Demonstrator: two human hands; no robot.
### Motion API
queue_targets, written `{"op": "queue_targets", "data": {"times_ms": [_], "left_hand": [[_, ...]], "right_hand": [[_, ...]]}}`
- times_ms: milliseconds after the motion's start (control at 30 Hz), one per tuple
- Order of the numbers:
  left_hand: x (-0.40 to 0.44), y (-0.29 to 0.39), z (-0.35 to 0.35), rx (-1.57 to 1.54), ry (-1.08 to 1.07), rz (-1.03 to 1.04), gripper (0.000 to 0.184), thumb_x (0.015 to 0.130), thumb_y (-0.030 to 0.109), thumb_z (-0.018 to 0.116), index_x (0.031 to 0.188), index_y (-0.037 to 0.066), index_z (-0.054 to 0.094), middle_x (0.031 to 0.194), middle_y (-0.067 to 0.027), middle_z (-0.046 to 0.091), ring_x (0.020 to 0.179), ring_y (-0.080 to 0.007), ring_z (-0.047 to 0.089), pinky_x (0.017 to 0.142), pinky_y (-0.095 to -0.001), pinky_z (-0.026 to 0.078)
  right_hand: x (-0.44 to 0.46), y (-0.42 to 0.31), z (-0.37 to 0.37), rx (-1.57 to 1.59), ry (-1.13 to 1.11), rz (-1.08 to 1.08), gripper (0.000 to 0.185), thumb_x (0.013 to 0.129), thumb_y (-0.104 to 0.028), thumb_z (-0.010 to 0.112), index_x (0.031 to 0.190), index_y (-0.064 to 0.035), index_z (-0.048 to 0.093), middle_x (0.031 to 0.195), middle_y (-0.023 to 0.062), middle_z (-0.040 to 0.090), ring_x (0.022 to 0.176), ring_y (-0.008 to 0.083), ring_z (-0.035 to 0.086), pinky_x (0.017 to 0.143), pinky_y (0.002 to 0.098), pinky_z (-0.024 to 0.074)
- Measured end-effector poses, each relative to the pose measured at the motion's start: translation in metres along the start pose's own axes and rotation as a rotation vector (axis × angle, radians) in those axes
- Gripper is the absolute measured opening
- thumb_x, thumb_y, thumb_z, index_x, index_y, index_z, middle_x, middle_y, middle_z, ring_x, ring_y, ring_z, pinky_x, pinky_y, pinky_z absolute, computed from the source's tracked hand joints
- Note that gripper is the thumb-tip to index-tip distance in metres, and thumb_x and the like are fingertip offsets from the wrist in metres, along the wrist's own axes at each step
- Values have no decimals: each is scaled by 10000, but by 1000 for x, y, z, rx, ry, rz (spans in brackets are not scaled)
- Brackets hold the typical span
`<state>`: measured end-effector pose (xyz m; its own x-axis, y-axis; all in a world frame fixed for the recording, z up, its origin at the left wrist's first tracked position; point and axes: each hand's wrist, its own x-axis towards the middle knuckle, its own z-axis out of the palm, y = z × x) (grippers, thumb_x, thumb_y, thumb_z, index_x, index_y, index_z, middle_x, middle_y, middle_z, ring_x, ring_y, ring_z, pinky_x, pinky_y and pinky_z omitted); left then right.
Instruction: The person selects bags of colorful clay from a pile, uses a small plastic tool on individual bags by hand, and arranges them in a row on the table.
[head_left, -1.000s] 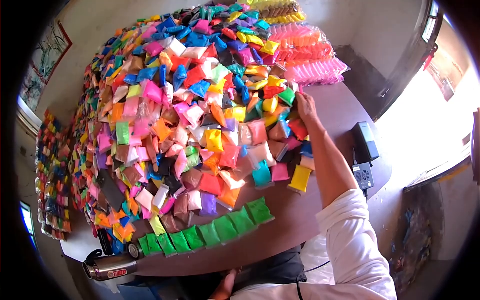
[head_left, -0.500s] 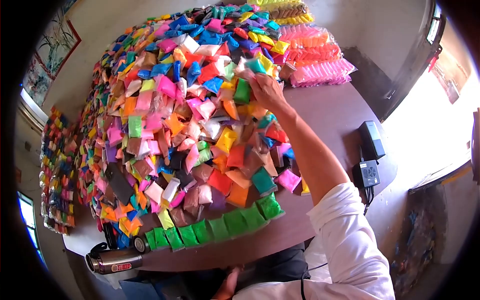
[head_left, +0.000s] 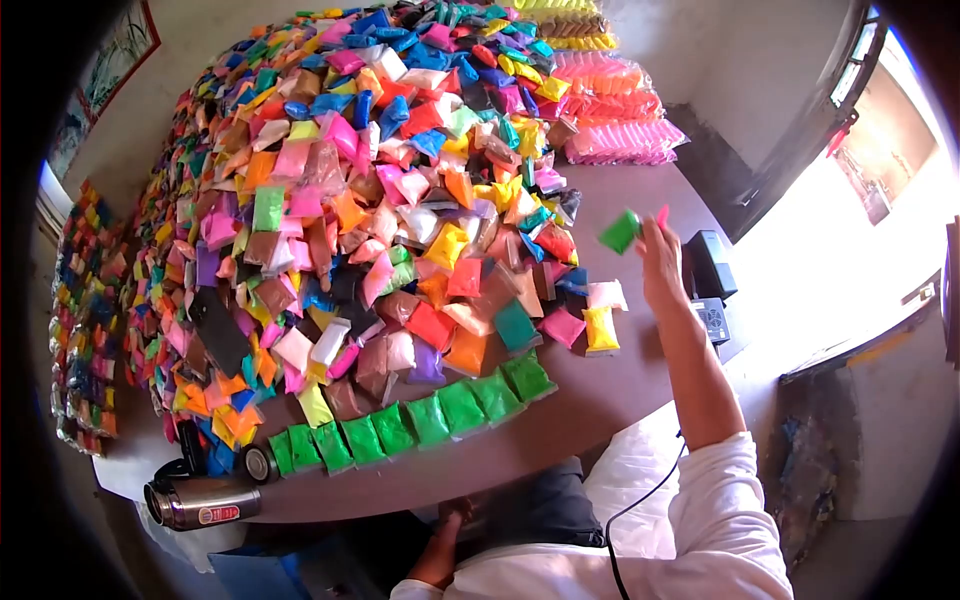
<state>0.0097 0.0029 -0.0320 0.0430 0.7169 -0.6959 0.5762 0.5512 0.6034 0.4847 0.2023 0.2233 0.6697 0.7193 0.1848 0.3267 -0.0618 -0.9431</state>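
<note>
My right hand [head_left: 658, 262] is raised over the right side of the table, its fingers pinching a small green packet [head_left: 620, 232]. A bit of bright pink shows by the fingertips; I cannot make out what it is. Below and left of that hand lie a yellow packet [head_left: 600, 329] and a pale pink packet [head_left: 606, 295]. A line of green packets [head_left: 429, 421] runs along the table's near edge. My left hand [head_left: 447, 530] rests low by my lap, under the table edge, its fingers in shadow and hard to read.
A big heap of mixed coloured packets [head_left: 350, 215] covers much of the brown table [head_left: 640, 380]. Stacked rows of pink packets [head_left: 620, 140] stand at the back. Black devices [head_left: 708, 265] sit at right. A steel flask [head_left: 205, 502] and a dark phone-like slab [head_left: 218, 330] are at left.
My right hand has moved from the heap's far edge toward the right and nearer me, carrying the green packet. The view has shifted slightly. My left hand stays low.
</note>
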Motion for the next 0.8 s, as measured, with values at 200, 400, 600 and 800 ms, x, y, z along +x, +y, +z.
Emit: {"op": "queue_targets", "data": {"times_ms": [200, 400, 600, 800], "left_hand": [[10, -5, 8, 69, 13, 51, 350, 903, 311, 454, 1079, 47, 602, 998, -209, 625, 894, -349, 611, 811, -437, 484], [14, -11, 4, 103, 63, 49, 346, 901, 308, 457, 1074, 47, 605, 992, -211, 626, 892, -351, 611, 812, -436, 483], [11, -21, -1, 127, 109, 12, 343, 899, 305, 460, 1069, 47, 608, 987, -212, 627, 889, -352, 611, 814, -435, 481], [4, -20, -8, 134, 149, -34, 339, 897, 302, 463, 1064, 46, 611, 981, -214, 628, 886, -354, 611, 815, -433, 480]], "right_hand": [[-72, 45, 51, 264, 249, 88, 392, 959, -347, 412, 1093, -25, 591, 924, 67, 588, 894, 173, 543, 787, 327, 427], [-48, -9, 123, 91, 389, -44, 353, 954, -285, 401, 976, 28, 564, 869, 155, 585, 833, 251, 556, 738, 378, 416], [-16, -42, 190, 200, 448, -108, 342, 947, -287, 377, 918, 10, 545, 823, 209, 574, 770, 368, 549, 697, 435, 406], [-2, -98, 237, -99, 338, -469, 108, 849, -137, 533, 867, -31, 543, 807, 204, 575, 775, 422, 544, 667, 503, 411]]}}
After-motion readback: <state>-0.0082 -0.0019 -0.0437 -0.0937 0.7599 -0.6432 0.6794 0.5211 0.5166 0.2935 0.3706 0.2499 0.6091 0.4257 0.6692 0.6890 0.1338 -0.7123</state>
